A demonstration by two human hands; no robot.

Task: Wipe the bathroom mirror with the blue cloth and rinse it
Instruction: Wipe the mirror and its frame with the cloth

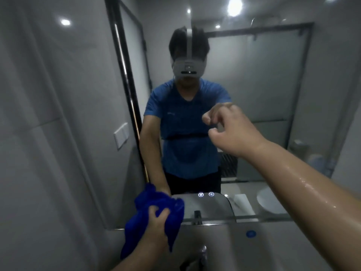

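The bathroom mirror [254, 79] fills the wall ahead and reflects a person in a blue shirt wearing a head-mounted camera. My left hand [158, 223] grips the bunched blue cloth [148, 218] and holds it against the mirror's lower left corner. My right hand [232, 132] is raised in front of the mirror's middle, its fingers loosely curled and holding nothing, close to the glass. Water drops glisten on my right forearm.
A white basin [244, 249] lies below the mirror, with a tap [203, 251] at its back. Two lit touch icons [206, 194] glow low on the glass. A wall switch [121, 134] and a grey tiled wall are at left.
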